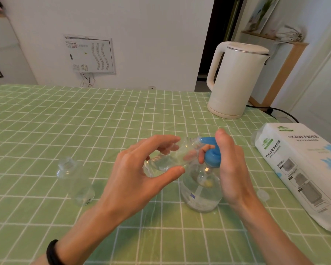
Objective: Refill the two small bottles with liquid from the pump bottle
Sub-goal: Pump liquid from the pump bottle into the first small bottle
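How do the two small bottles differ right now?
The held bottle lies tilted in the left hand, lifted above the tablecloth; the standing bottle sits upright on it, untouched. The held bottle's mouth is at the blue pump head; the standing bottle is well to the left of it. Both are clear and look uncapped.

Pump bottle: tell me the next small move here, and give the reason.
Likely press the pump head down with the right hand. That hand already grips it, and the left hand holds a small bottle tilted, its open mouth right at the blue nozzle, so a stroke should send liquid in. The other small bottle stands uncapped to the left.
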Tool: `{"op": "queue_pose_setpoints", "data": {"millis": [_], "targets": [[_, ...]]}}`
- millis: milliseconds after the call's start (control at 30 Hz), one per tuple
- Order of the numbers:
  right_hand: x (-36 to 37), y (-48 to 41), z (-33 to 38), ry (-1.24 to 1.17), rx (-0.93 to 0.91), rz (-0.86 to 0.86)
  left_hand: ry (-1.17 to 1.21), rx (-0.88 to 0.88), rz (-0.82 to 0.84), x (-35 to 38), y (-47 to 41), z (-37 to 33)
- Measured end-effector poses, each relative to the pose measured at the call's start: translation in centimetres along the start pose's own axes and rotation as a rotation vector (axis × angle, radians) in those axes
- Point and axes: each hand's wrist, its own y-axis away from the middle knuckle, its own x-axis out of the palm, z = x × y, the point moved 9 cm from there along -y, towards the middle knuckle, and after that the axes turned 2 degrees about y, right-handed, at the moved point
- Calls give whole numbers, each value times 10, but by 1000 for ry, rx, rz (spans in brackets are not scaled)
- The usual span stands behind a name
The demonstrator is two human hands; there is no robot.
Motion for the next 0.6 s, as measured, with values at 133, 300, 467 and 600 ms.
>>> {"op": "queue_pose_setpoints", "data": {"millis": [133, 300, 467, 600], "targets": [[3, -1, 3, -17, -20, 9, -1, -5, 0, -1, 0, 2], [4, 2, 4, -45, -40, -34, -5, 1, 0, -1, 0, 3], [1, 1, 7, 1, -60, -85, -9, 7, -1, -1, -1, 3], [-1, 0, 8, 51, -49, -108, -20, 8, 15, 1, 0, 2]]}}
